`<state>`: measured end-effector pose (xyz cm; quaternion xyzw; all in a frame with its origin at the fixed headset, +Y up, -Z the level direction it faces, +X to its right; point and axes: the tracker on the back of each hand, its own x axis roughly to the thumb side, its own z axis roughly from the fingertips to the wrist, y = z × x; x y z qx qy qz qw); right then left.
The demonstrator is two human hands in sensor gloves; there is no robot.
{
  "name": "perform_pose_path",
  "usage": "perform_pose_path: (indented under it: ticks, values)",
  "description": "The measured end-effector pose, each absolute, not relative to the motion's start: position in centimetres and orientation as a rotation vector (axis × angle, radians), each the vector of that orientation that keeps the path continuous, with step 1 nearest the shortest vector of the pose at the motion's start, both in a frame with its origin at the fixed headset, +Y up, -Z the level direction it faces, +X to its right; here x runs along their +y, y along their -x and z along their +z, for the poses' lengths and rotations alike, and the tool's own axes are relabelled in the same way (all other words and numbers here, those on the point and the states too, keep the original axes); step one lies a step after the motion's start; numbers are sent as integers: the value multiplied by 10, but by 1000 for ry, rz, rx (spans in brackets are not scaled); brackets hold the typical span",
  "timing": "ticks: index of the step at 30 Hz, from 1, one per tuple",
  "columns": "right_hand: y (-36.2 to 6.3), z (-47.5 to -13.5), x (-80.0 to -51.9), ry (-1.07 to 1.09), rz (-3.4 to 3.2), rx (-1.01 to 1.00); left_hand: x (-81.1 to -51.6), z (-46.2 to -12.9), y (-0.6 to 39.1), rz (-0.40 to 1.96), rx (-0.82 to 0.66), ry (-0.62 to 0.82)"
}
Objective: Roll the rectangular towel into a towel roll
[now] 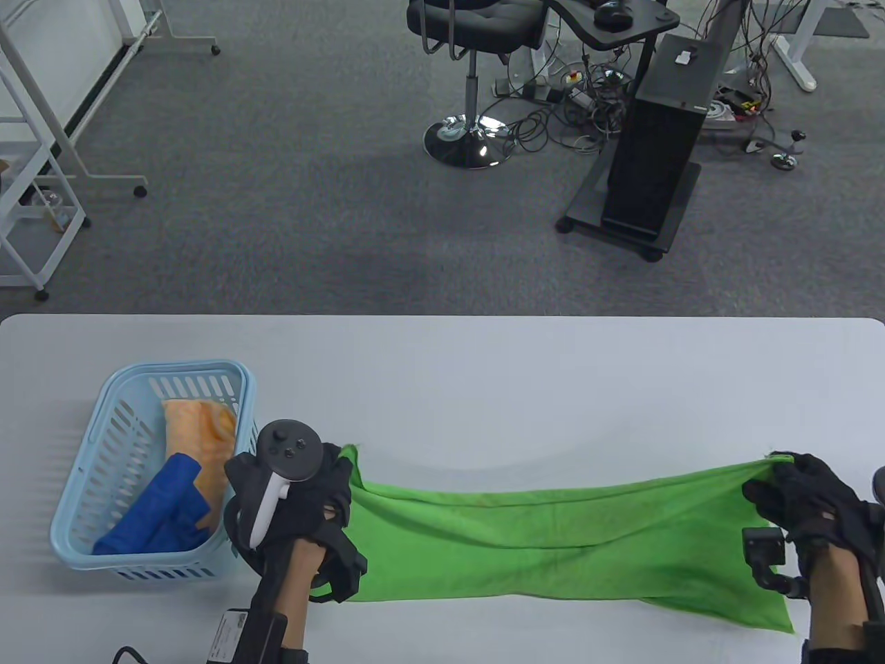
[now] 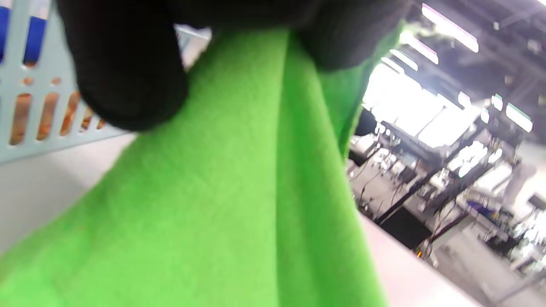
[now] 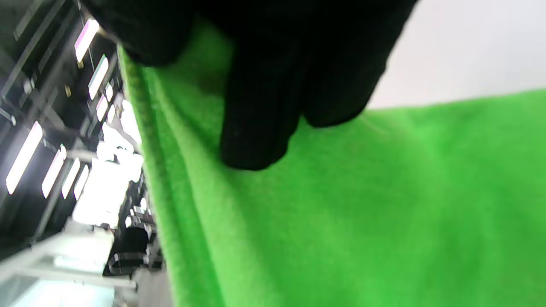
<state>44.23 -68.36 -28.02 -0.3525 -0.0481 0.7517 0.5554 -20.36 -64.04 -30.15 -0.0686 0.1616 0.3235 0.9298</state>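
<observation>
- Basket [image 1: 117, 415], pale blue and slotted, sits just outside my left hand; an orange cloth [image 1: 200, 429] and a blue cloth [image 1: 162, 515] lie in it. Not part of this job.
- Left hand [image 1: 297, 498]: fingers curled and clamped on the left short end of the green towel [image 1: 553, 546]. In the left wrist view the gloved fingers [image 2: 123, 72] pinch the fabric, which hangs away below them in a long fold.
- Towel runs from my left hand across to my right, stretched between them above the near part of the table [image 1: 442, 373]. The middle sags and narrows; I cannot tell whether it touches the tabletop there.
- Right hand [image 1: 809, 505]: also closed on the towel, gripping the far corner of the right short end. The near corner droops free below my wrist. Right wrist view shows fingertips [image 3: 256, 140] pressed into the cloth by its hemmed edge.
- Handling: soft, light, limp; no stiffness, so it creases wherever unsupported. The nap looks grippy, unlikely to slip.
- Judgement: not yet rolled. It wants laying flat first, then taking hold at both corners of one short end, so the roll starts square and does not cone.
</observation>
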Motion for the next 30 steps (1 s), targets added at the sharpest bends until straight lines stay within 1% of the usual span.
perform_pose_path:
  ticks: [3,5,7,9,11,16,18,20,22,24,26,27,28,30]
  values:
    - [-450,-277,-683,819,1762,-122,-645,-303,217,935,307,115]
    - [-453,-275,-685,804,1692,-142,-652,-304,225,1150,277,62]
    - [-454,-274,-685,778,1670,-172,-658,-304,230,1344,301,11]
    - [-454,-276,-686,772,1662,-192,-662,-306,231,1485,273,-5]
    - [-453,-278,-687,749,1668,-193,-665,-309,229,1573,213,18]
    - [-440,-290,-688,660,1643,-220,-666,-324,215,1520,99,-19]
    - [-430,-299,-686,601,1646,-184,-665,-334,209,1506,103,-40]
    - [-423,-308,-680,545,1654,-195,-661,-344,206,1523,115,-88]
    - [-418,-317,-669,494,1639,-250,-655,-352,206,1575,143,-157]
    - [-417,-322,-652,416,1628,-329,-646,-358,209,1646,118,-219]
    - [-419,-319,-642,358,1612,-373,-641,-353,213,1673,94,-245]
    - [-420,-317,-642,351,1603,-378,-641,-349,214,1672,95,-260]
    - [-420,-312,-645,335,1578,-385,-641,-340,212,1621,120,-283]
    - [-414,-305,-665,448,1582,-336,-648,-324,206,1392,228,-316]
